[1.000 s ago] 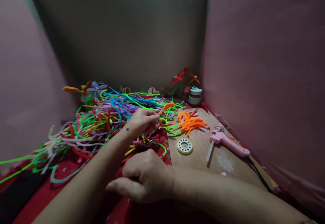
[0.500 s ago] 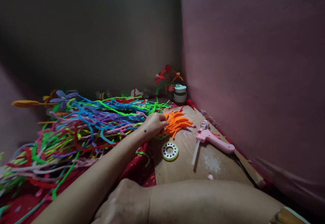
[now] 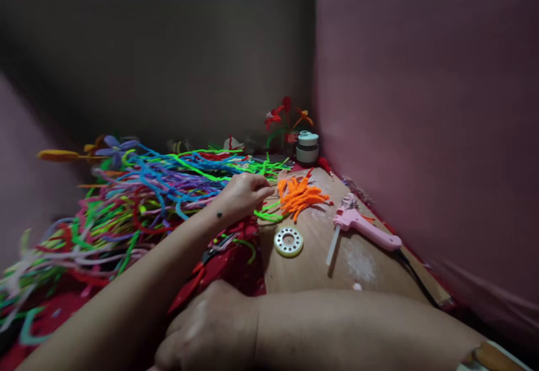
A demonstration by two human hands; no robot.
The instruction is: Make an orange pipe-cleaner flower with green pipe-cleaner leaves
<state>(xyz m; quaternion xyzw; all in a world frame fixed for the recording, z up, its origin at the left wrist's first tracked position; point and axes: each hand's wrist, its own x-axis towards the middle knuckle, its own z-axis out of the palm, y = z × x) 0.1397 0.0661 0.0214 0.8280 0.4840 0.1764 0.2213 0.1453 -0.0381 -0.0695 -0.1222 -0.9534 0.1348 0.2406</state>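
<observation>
Beside the orange pile, just to its left, is my left hand (image 3: 246, 194). Its thumb and fingers are drawn together at the tips; anything between them is too small to make out. Short orange pipe cleaner pieces (image 3: 301, 196) lie heaped on a wooden board (image 3: 311, 270). A green pipe cleaner (image 3: 269, 215) lies beneath my left fingers. My right hand (image 3: 206, 320) is low in front, knuckles up and fingers curled under, so what they hold, if anything, is hidden. Scissors with red handles (image 3: 197, 273) lie on the red cloth between my arms.
Many coloured pipe cleaners (image 3: 155, 191) spread across the left side. A pink glue gun (image 3: 366, 228) with its cord rests on the board, near a round disc with holes (image 3: 288, 242). At the back corner stand a lidded jar (image 3: 307, 147) and red flowers (image 3: 275, 115). A pink wall (image 3: 429, 118) borders the right.
My left hand has drawn back to the left from the orange pile. The scissors have come into view behind my left forearm. The whole view has shifted slightly; my right hand stays low.
</observation>
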